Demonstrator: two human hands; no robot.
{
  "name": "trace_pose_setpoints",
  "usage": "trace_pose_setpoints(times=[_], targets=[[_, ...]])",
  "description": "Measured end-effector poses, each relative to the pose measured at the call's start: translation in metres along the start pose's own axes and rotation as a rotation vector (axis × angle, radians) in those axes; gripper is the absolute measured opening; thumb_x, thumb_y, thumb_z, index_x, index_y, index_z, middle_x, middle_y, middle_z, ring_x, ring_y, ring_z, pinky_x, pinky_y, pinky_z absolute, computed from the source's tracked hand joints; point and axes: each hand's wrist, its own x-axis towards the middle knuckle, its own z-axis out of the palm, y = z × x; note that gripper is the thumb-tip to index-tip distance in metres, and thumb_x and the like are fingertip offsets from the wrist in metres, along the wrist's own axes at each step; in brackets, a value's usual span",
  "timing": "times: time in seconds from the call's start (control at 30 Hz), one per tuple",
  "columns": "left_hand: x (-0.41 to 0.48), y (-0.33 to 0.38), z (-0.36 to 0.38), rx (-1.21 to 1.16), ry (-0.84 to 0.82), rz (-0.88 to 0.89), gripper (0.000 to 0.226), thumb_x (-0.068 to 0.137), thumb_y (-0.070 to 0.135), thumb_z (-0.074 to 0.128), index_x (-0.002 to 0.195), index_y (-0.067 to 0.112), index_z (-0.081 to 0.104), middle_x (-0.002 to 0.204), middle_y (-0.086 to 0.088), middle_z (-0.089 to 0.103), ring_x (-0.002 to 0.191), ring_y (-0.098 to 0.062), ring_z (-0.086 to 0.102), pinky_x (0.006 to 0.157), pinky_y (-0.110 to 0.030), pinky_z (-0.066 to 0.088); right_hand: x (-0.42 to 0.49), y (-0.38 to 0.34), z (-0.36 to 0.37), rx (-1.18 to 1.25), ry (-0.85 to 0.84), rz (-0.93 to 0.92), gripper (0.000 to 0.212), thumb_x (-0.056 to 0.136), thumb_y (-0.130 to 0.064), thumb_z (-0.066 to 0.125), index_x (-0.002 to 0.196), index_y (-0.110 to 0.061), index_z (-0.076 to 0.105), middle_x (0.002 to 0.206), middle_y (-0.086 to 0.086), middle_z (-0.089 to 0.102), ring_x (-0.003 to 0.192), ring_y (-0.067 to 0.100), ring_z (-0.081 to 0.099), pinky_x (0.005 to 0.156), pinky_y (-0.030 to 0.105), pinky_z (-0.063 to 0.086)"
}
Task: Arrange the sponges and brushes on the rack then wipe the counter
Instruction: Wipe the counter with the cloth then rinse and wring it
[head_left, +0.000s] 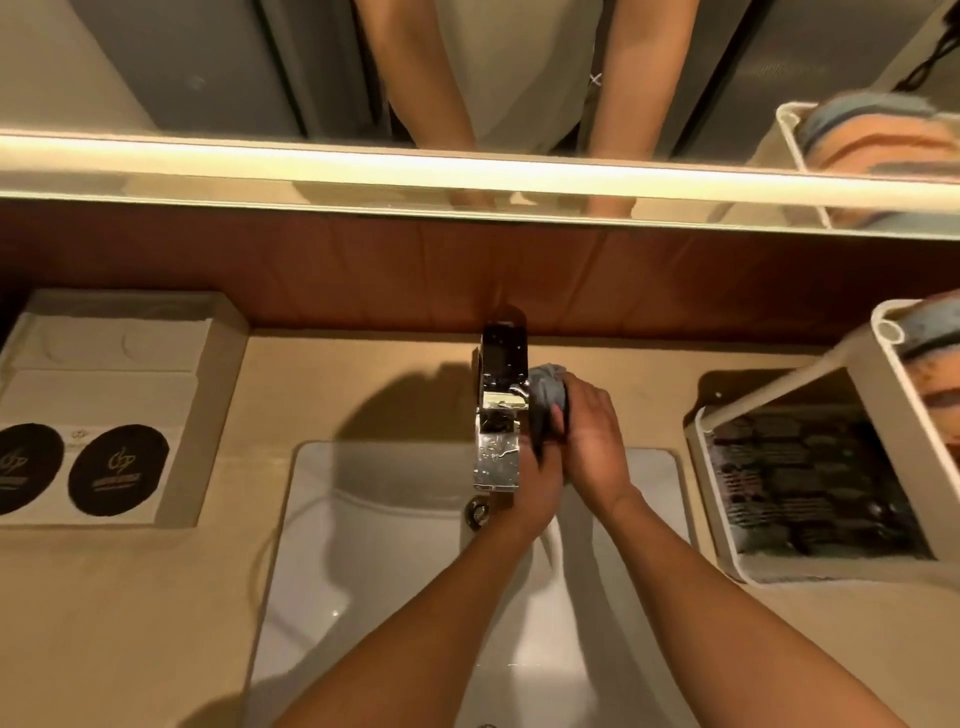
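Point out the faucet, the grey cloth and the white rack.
faucet (496, 460): head view, on its chrome spout.
grey cloth (548, 385): head view, on the bunched top.
white rack (722, 512): head view, on its left rim.

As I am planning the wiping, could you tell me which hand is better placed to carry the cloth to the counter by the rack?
Probably the right hand: it grips the cloth and lies on the rack side of the faucet; the left hand holds its lower end.
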Motion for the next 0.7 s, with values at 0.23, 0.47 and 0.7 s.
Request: trace_pose_setpoints(times=[0.23,0.47,0.7], targets=[[0.027,0.017,0.038,0.035,0.155,0.017,0.063,0.096,0.064,0.025,0.154,0.04,0.032,0.154,0.005,0.042,0.13,-0.016,0.048,0.113,-0.038,0.038,0.034,0.015,0.003,-0.121,0.057,-0.025,0.051,0.095,-0.046,0.033,0.111,-0.008,0.063,0.102,0.013,0.064,0.092,0.031,0.06,0.082,0.039,0.05],[0.078,0.037,0.061,0.175,0.204,0.064,0.094,0.081,0.064,0.011,0.151,0.009,0.042,0.157,-0.011,0.042,0.147,-0.026,0.033,0.123,-0.039,0.016,0.067,0.027,0.009,-0.019,0.297,0.217,0.043,0.088,-0.038,0.048,0.105,-0.004,0.066,0.098,0.018,0.068,0.089,0.04,0.063,0.078,0.045,0.052],[0.095,0.04,0.079,0.113,0.129,0.159,0.056,0.095,0.054,0.031,0.138,0.028,0.055,0.144,0.0,0.055,0.137,-0.024,0.043,0.118,-0.048,0.027,0.075,0.044,0.004,-0.103,0.365,0.306,0.029,0.089,-0.021,0.06,0.105,0.002,0.064,0.097,0.021,0.067,0.086,0.04,0.066,0.074,0.044,0.054]])
